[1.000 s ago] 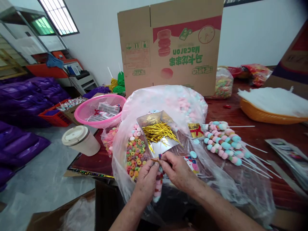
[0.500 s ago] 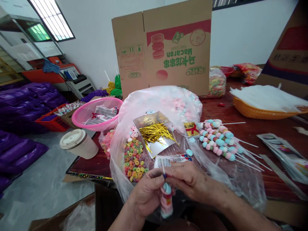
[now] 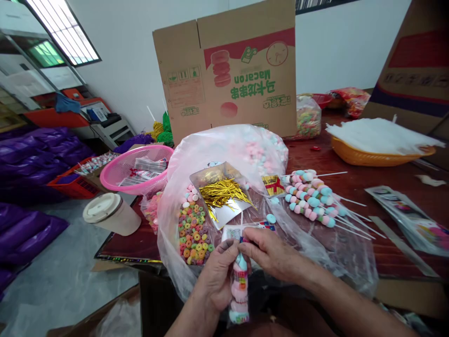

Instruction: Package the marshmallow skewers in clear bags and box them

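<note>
A wrapped marshmallow skewer (image 3: 240,292) in pink and pale blue hangs downward, its white stick pointing up. My left hand (image 3: 219,274) is closed around the neck of its clear wrapper. At the same neck, my right hand (image 3: 268,250) pinches a small dark blue tie by the stick. Just beyond lie gold twist ties (image 3: 224,193) in an opened clear packet. Ring-shaped cereal (image 3: 194,234) is heaped to the left in a large clear plastic bag (image 3: 189,145). Several unwrapped marshmallow skewers (image 3: 312,199) are stacked at the right.
A paper cup (image 3: 112,214) and a pink basket (image 3: 108,180) stand on the left. A cardboard box (image 3: 182,56) rises behind. Flat printed wrappers (image 3: 407,215) and an orange basket (image 3: 368,157) with white sheets are on the right.
Both hands stay at the wrapper's neck, the right fingers shifting around the tie. The skewer now hangs straighter and shows more of its length. The view has turned slightly right.
</note>
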A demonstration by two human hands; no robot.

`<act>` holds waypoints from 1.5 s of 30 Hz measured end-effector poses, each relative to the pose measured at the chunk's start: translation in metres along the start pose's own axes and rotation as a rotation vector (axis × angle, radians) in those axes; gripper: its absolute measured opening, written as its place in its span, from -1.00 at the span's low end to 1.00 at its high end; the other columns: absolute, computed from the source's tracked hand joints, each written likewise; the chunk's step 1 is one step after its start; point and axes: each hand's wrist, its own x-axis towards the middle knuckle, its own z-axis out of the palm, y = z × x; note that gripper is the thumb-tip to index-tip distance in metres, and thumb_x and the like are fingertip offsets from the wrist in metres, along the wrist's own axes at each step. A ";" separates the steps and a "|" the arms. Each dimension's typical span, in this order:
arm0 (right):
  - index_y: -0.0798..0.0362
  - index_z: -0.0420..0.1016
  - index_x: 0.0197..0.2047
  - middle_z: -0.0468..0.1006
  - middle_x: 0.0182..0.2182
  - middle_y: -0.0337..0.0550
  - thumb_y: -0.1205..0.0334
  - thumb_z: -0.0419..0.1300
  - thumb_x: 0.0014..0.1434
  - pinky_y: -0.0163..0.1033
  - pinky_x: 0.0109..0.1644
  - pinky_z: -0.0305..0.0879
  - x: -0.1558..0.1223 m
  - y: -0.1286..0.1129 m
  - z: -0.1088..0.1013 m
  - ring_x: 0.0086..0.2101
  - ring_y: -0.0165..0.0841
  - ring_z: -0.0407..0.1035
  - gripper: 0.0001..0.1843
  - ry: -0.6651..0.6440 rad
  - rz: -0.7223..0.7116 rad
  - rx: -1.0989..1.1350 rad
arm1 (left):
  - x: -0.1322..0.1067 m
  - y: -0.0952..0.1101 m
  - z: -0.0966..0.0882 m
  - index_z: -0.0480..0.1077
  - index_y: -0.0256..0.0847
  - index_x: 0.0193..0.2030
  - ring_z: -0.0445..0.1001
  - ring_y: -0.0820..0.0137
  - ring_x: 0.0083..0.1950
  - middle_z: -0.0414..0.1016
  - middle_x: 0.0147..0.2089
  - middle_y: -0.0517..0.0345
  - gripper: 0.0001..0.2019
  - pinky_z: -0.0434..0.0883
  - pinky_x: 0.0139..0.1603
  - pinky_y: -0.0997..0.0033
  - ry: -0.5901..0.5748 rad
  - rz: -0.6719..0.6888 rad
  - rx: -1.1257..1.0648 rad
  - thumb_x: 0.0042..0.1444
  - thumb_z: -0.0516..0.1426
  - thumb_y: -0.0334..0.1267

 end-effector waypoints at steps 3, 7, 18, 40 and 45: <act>0.06 0.20 -0.51 0.35 -0.51 -0.22 0.20 0.00 0.20 -0.33 -0.41 0.13 -0.003 0.003 -0.002 -0.46 -0.41 0.23 -0.74 0.047 -0.075 -0.145 | -0.002 0.005 -0.003 0.41 -0.30 -0.47 0.41 0.46 -0.61 0.45 -0.62 0.17 -0.75 0.37 -0.55 0.50 -0.038 0.004 0.116 -0.25 0.38 -0.29; 0.07 0.22 -0.51 0.37 -0.42 -0.16 0.18 0.01 0.21 -0.32 -0.34 0.18 -0.005 0.008 0.009 -0.40 -0.41 0.27 -0.73 0.189 -0.147 -0.069 | -0.005 0.009 -0.009 0.48 -0.33 -0.41 0.49 0.39 -0.53 0.52 -0.55 0.10 -0.74 0.41 -0.46 0.47 -0.121 -0.015 0.155 -0.27 0.39 -0.29; 0.07 0.27 -0.50 0.31 -0.64 -0.33 0.31 -0.01 0.14 -0.39 -0.50 0.08 -0.008 0.003 0.006 -0.57 -0.49 0.18 -0.81 0.221 0.050 0.099 | -0.007 0.014 0.006 0.48 -0.34 -0.47 0.39 0.53 -0.63 0.48 -0.62 0.14 -0.76 0.30 -0.57 0.61 -0.012 0.042 0.259 -0.34 0.39 -0.37; 0.07 0.34 -0.48 0.43 -0.56 -0.19 0.36 -0.02 0.15 -0.33 -0.44 0.14 -0.009 0.013 0.023 -0.52 -0.40 0.29 -0.79 0.333 -0.022 -0.227 | -0.001 0.001 0.010 0.34 -0.25 -0.37 0.13 0.63 -0.82 0.30 -0.70 0.38 -0.67 0.07 -0.84 0.68 0.099 0.205 0.475 -0.20 0.32 -0.13; 0.08 0.29 -0.43 0.40 -0.51 -0.09 0.45 -0.12 0.13 -0.26 -0.43 0.13 -0.018 0.019 0.021 -0.49 -0.33 0.24 -0.78 0.254 -0.389 -0.563 | -0.001 0.006 0.012 0.40 -0.30 -0.40 0.23 0.67 -0.73 0.42 -0.55 0.28 -0.72 0.11 -0.75 0.70 0.127 0.190 0.344 -0.27 0.34 -0.29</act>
